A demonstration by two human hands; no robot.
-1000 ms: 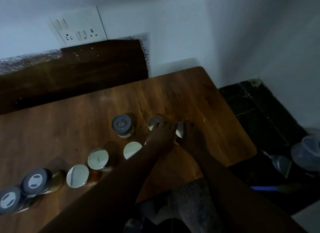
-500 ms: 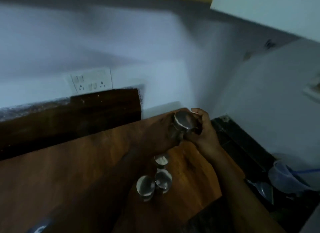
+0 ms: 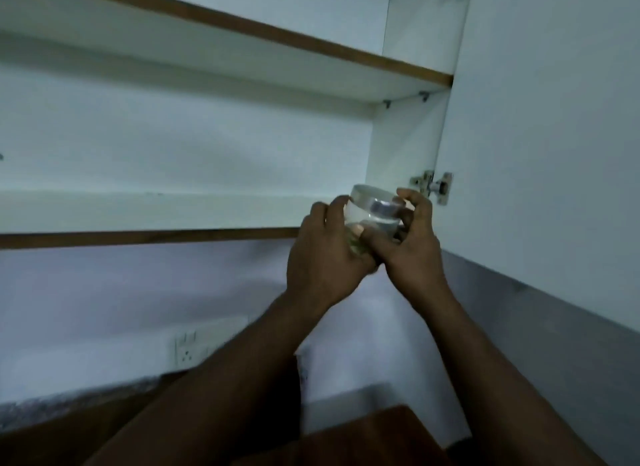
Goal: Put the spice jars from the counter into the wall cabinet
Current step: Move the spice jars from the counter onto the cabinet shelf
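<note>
A clear spice jar (image 3: 363, 209) with a pale lid is held up at the front lip of the wall cabinet's lower shelf (image 3: 138, 216), not yet set down. The left hand (image 3: 325, 254) and right hand (image 3: 412, 243) are both curled tight round it, fingers over the top and thumbs at the front. A grey cap (image 3: 382, 208) shows just right of the pale lid, inside the same grip. It may belong to a 2nd jar, but blur and fingers make that impossible to confirm.

The task appears to be at an early stage. The lower shelf stretching left of the grip shows 0 jars, and so does the upper shelf (image 3: 242, 49) above the grip. The placing itself remains to be done, and any other jars would be below the frame, where only a corner of the wooden counter (image 3: 363, 438) shows under the forearms.

Counted here: 1 jar for certain and possibly 2, 2 hands, 2 shelves, 1 open cabinet door (image 3: 554, 153) to the right of the grip, 1 metal hinge (image 3: 433, 188) just beside the right hand's fingers, and 1 wall socket (image 3: 188, 351) down and to the left
</note>
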